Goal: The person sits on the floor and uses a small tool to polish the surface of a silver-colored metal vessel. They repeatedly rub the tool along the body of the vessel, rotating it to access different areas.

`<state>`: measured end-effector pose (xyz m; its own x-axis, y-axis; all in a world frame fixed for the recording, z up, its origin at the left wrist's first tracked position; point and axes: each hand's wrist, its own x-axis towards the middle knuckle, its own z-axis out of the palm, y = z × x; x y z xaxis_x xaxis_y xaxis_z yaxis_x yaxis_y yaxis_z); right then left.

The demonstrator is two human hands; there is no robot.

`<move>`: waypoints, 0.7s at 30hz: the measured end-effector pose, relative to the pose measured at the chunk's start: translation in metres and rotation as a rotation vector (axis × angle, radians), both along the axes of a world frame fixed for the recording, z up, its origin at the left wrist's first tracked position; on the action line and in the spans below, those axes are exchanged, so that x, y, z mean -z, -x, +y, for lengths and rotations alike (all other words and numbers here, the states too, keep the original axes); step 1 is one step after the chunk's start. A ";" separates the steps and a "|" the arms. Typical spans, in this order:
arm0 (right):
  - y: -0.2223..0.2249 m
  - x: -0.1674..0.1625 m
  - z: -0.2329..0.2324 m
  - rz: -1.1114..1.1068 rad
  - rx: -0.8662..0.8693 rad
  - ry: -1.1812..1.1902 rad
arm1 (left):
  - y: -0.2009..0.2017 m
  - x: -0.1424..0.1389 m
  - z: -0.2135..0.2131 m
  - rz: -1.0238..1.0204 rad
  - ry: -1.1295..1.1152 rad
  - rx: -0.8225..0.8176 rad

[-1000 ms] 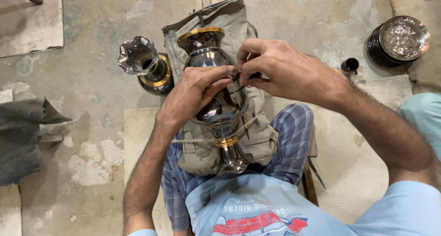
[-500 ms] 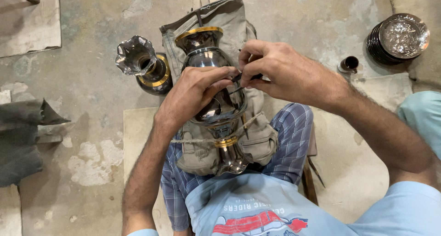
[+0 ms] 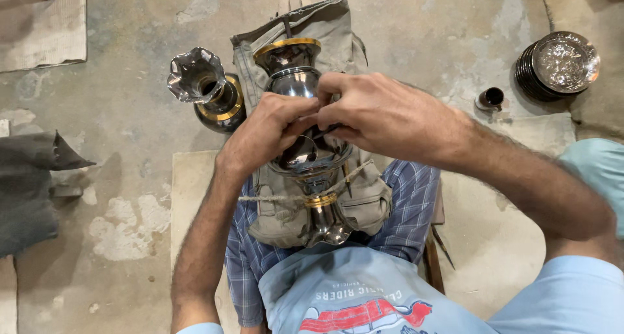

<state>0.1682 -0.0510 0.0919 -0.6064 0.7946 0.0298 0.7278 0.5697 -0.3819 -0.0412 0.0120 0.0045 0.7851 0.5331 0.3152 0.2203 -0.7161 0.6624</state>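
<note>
Polished dark metal vase [image 3: 305,158] lies across my lap on a khaki cloth [image 3: 364,197], centre frame. Left hand [image 3: 260,139] and right hand [image 3: 383,116] pinch closed on its belly; I'd keep it steady. Second vase [image 3: 208,90] upper left.

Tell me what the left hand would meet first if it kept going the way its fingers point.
The left hand points toward the right hand; their fingertips already meet over the dark metal vase, so it would meet the right hand's fingers first.

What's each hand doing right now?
Left hand: closed, gripping the metal vase.
Right hand: closed, fingers pinched at the vase; what they hold cannot be told.
</note>
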 end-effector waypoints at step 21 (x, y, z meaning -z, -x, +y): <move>-0.021 0.013 -0.003 0.009 0.036 -0.009 | -0.010 0.006 -0.003 -0.035 -0.026 -0.029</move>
<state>0.1893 -0.0540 0.0789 -0.5774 0.8154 0.0425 0.7441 0.5469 -0.3837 -0.0310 0.0095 -0.0018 0.7579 0.5467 0.3559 0.2184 -0.7267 0.6513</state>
